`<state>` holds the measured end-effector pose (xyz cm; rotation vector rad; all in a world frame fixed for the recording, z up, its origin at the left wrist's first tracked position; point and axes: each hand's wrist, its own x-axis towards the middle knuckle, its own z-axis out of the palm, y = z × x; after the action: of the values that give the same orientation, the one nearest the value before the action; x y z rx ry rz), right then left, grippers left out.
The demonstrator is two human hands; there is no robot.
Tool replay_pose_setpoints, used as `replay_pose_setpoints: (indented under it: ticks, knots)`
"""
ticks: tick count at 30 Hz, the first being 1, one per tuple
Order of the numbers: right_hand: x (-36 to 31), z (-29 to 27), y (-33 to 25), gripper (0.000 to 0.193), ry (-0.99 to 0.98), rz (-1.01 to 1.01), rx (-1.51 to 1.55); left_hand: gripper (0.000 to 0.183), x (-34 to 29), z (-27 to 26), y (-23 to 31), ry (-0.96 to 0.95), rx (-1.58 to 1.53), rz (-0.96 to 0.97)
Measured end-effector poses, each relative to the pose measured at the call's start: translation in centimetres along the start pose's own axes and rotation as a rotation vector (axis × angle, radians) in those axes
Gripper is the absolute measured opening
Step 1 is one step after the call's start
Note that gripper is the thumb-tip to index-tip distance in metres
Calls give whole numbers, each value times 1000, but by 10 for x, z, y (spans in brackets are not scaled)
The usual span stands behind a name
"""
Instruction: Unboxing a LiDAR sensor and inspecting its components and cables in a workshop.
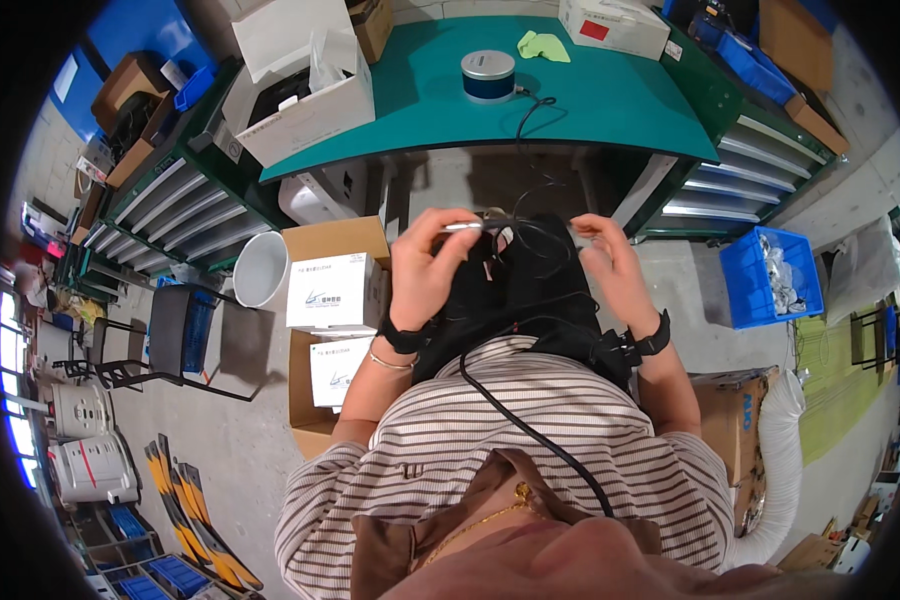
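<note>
My left hand (428, 262) is above my lap, thumb and fingers pinched on a cable connector (462, 228) with a silvery metal end. From there a thin black cable (542, 262) loops over my dark trousers toward the right. Beside that loop is my right hand (613, 268), its fingers bent and the thumb apart from them, with nothing visible held. On the green table in front stands a round sensor-like device (488, 76), silver on top with a dark blue band. A black lead (526, 118) runs from its side and hangs over the table's front edge.
A yellow-green cloth (543, 46) and an open white box (305, 95) lie on the green table (420, 100). Cartons with white boxes (332, 290) stand left, near a white bin (262, 268). A blue crate (770, 280) is right, drawer cabinets (745, 165) flank the table.
</note>
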<state>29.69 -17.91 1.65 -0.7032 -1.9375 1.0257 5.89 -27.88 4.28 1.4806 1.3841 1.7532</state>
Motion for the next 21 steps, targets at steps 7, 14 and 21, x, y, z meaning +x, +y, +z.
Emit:
replay_pose_setpoints:
  ticks: [7, 14, 21]
  knots:
    - [8, -6, 56, 37, -29, 432, 377, 15, 22, -11, -24, 66, -150, -95]
    - [33, 29, 58, 37, -435, 194, 365, 17, 89, 13, -27, -22, -165, -88]
    - [87, -28, 61, 20, -251, 287, 434, 29, 189, 18, -77, -40, -131, -178]
